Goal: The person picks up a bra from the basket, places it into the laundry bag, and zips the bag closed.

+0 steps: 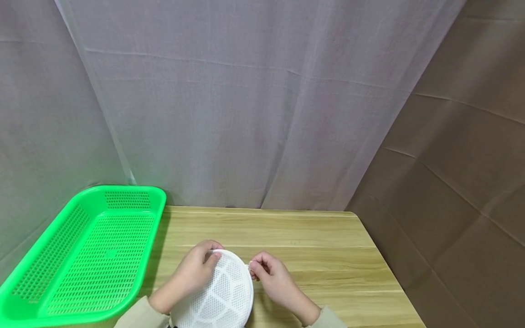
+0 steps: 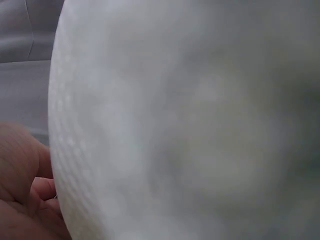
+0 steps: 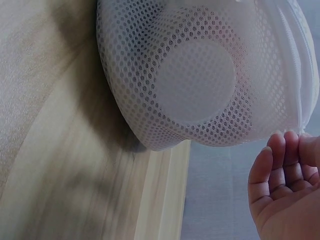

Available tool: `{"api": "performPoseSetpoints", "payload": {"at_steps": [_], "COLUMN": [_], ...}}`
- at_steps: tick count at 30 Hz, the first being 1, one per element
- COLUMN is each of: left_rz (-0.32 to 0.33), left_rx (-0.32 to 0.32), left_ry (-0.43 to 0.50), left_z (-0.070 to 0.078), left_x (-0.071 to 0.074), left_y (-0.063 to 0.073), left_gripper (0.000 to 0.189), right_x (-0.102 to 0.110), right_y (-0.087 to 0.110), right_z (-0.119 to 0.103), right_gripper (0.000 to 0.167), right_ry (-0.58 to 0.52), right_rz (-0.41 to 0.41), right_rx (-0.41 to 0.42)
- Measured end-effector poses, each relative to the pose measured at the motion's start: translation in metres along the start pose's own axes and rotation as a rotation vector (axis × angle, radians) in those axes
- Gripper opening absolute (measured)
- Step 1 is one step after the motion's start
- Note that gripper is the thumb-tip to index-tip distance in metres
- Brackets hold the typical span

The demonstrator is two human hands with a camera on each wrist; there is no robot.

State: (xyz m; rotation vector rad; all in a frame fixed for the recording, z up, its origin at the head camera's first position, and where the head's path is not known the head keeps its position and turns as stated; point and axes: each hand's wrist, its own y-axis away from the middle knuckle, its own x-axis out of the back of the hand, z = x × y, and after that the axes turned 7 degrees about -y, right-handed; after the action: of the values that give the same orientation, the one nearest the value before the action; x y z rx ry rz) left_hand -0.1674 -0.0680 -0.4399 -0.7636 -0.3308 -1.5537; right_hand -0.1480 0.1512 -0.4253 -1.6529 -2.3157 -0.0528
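A round white mesh laundry bag (image 1: 223, 296) is held up over the front of the wooden table. My left hand (image 1: 197, 266) grips its upper left rim, with the thumb lying over the top face. At the opposite edge my right hand (image 1: 272, 280) pinches a small bit at the end of the zipper band (image 3: 295, 75) between thumb and fingertips. Through the mesh side in the right wrist view, a pale round disc (image 3: 195, 80) shows. Blurred mesh fills most of the left wrist view, and the left fingers are partly hidden behind it.
A green plastic basket (image 1: 141, 273) with perforated walls stands on the left. The wooden table (image 1: 328, 246) reaches back to a grey curtain (image 1: 229, 114). A brown cloth wall (image 1: 463, 191) borders the right side.
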Motion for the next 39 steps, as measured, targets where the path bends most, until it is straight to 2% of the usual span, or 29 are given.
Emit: {"api": "performPoseSetpoints", "payload": {"at_steps": [16, 23, 30, 39], "left_rz": [0.033, 0.038, 0.046, 0.094], "left_rx": [0.052, 0.111, 0.132, 0.16], "left_ry": [0.011, 0.052, 0.061, 0.079], "left_z": [-0.005, -0.01, -0.011, -0.016], "left_x": [0.001, 0.003, 0.004, 0.008], "left_y": [-0.002, -0.004, -0.005, -0.005], "left_gripper": [0.008, 0.008, 0.009, 0.011], "right_x": [0.0, 0.001, 0.0, 0.002], "right_y": [0.0, 0.001, 0.002, 0.003], "right_z": [0.002, 0.004, 0.004, 0.008], "right_gripper": [0.011, 0.012, 0.012, 0.01], "right_ry": [0.006, -0.008, -0.009, -0.017], "right_rz": [-0.017, -0.022, -0.019, -0.003], "right_rx": [-0.006, -0.007, -0.02, -0.011]}}
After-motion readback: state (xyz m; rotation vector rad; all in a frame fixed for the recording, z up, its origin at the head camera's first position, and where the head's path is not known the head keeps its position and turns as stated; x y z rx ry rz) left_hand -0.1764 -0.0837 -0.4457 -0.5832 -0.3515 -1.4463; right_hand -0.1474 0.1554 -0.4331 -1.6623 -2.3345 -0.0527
